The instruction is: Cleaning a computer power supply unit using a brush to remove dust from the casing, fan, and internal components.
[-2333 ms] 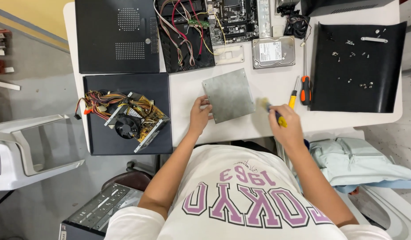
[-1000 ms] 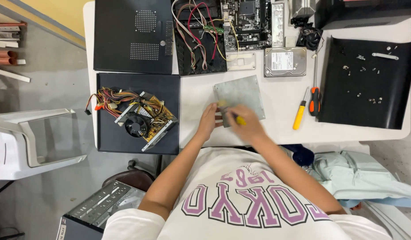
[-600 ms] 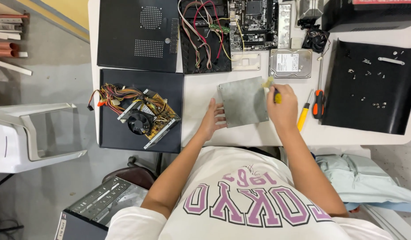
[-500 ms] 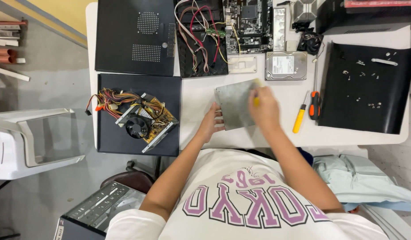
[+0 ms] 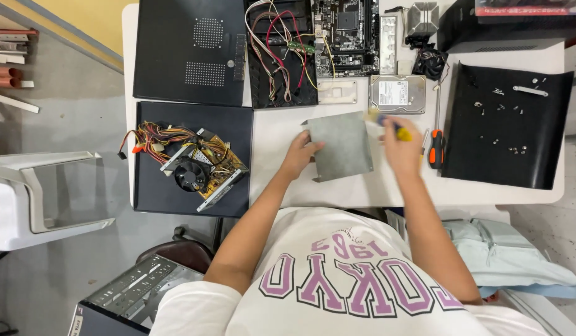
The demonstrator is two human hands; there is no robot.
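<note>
Fingers of the left hand [image 5: 298, 157] press flat on the left edge of a dull grey metal plate [image 5: 341, 145], spread slightly and touching it rather than gripping. Those of the right hand [image 5: 403, 147] are curled tight around a yellow-handled screwdriver [image 5: 390, 124], blurred, just beside the plate's upper right corner. This plate is a thin, matte, roughly square sheet with small bent tabs, lying flat near the middle of the white surface [image 5: 272, 162].

Seen from the head camera, a silver rectangular hard drive [image 5: 398, 93] lies just beyond the plate, and an orange-and-black screwdriver [image 5: 435, 149] rests to the right of the right hand. Near the right edge a glossy black panel [image 5: 505, 134] carries scattered small screws. Toward the left edge, an opened power supply [image 5: 197, 167] with a round fan and a bundle of coloured wires sits on a dark flat panel [image 5: 157, 193].
</note>
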